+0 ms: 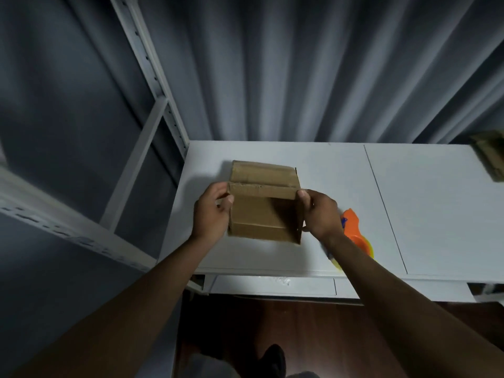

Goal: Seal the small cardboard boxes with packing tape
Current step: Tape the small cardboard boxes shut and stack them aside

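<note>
Plain brown cardboard box (263, 211), flaps folded shut, gripped between left hand (212, 214) and right hand (320, 214).

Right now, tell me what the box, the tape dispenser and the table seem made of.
Box: brown matte cardboard, with creased flaps and raw edges. Tape dispenser: probably plastic, bright orange and smooth. Table: smooth white surface, perhaps laminate or painted metal; unclear.

— Small brown cardboard box (263, 205)?
— On the white desk (327, 165), near its left end, held at both sides. Top flaps folded shut, seam across, no tape seen on it.
— Orange plastic tape dispenser (354, 230)?
— Lying on the desk just right of the box, partly hidden by an arm.
— Others?
— Second brown cardboard box (491, 156) at far right edge, blurred.
</note>
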